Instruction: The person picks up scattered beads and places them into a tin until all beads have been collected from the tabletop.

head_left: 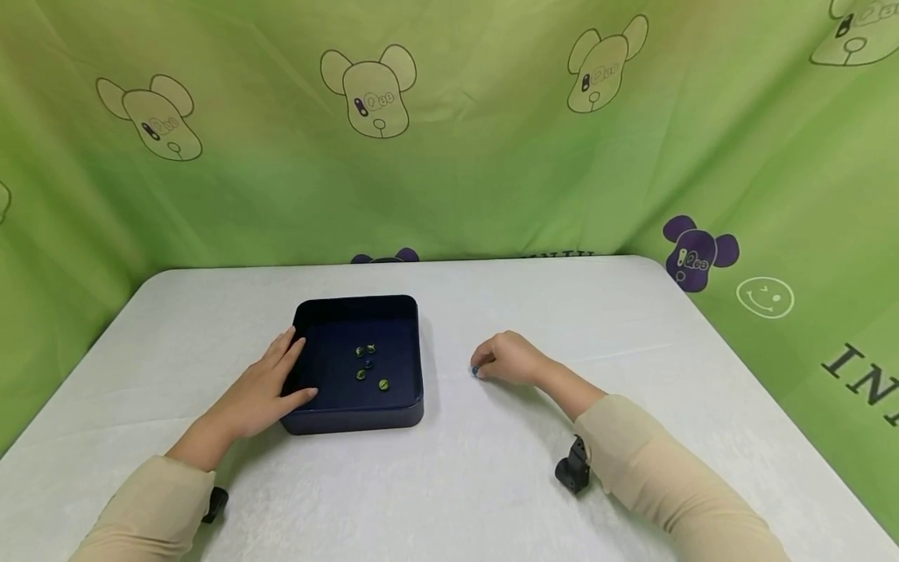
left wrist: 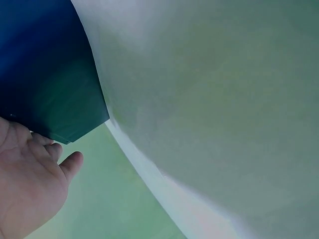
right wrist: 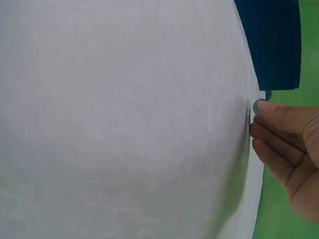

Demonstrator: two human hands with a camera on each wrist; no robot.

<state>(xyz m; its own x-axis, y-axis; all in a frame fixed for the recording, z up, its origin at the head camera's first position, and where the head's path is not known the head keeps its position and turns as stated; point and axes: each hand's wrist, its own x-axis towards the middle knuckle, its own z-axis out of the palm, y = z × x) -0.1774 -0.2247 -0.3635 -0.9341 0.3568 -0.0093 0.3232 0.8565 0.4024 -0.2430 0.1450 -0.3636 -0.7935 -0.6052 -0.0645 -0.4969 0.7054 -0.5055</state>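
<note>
A dark blue square box (head_left: pixel 351 419) with low walls sits on the table left of centre. Several small marbles (head_left: pixel 383 385), some yellow-green and one bluish, lie grouped on its floor. My left hand (head_left: pixel 258 394) rests on the box's left side, fingers straight and spread over the rim; the left wrist view shows its palm beside the box wall. To the right of the box, my right hand (head_left: pixel 511 359) pinches a small blue marble (head_left: pixel 475 371) between thumb and fingertips, low over the tabletop. In the right wrist view the marble (right wrist: pixel 258 106) looks greyish and glassy.
A white cloth (head_left: pixel 492 484) covers the table. Behind it and along the right hangs a green curtain (head_left: pixel 449 187) printed with cartoon heads. Dark wrist cameras (head_left: pixel 574 466) are strapped under both beige sleeves.
</note>
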